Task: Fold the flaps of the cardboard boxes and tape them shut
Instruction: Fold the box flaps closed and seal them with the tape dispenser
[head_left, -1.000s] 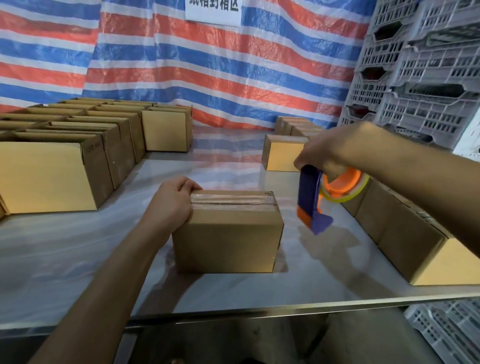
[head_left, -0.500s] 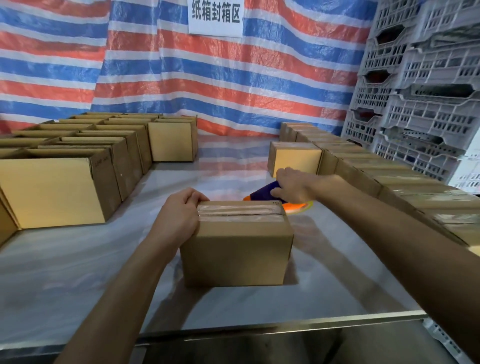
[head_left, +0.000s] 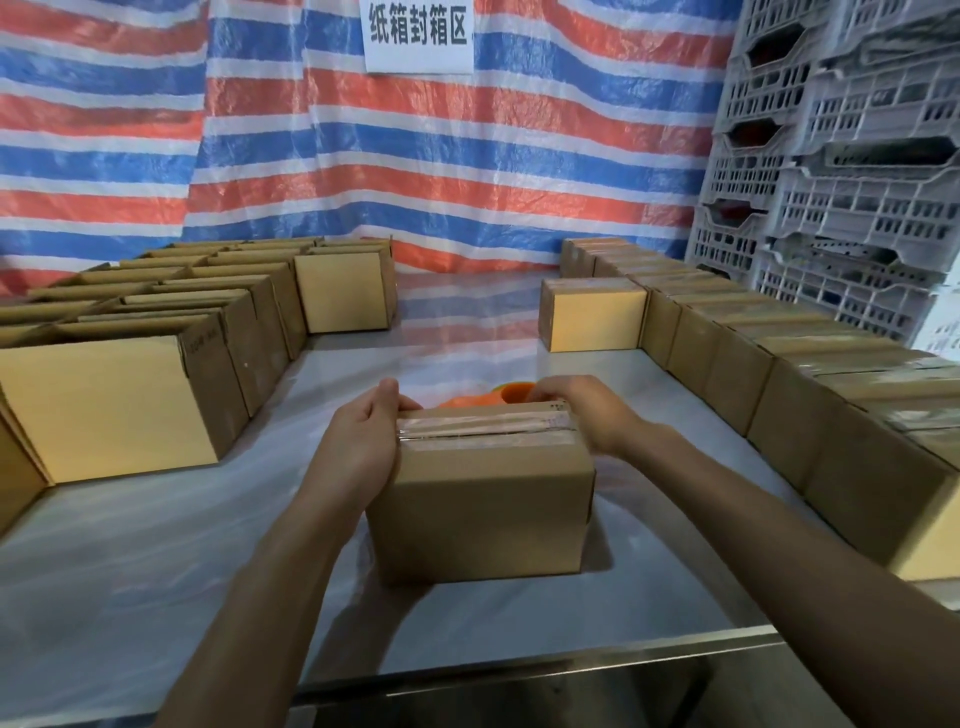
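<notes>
A small cardboard box (head_left: 483, 514) stands in the middle of the table, its flaps folded shut with clear tape along the top seam. My left hand (head_left: 358, 447) grips the box's left end, thumb on top. My right hand (head_left: 582, 410) clasps the right end, fingers over the far top corner. An orange tape dispenser (head_left: 498, 395) lies on the table just behind the box, mostly hidden by it.
Several open-topped boxes (head_left: 130, 395) fill the left side of the steel table (head_left: 156, 561). A row of taped boxes (head_left: 779, 364) runs along the right edge. Grey plastic crates (head_left: 841, 171) are stacked at the right, and a striped tarp (head_left: 363, 156) hangs behind.
My right hand laid the tape dispenser down behind the box, let go of it and moved onto the box's right end. My left hand stayed on the left end.
</notes>
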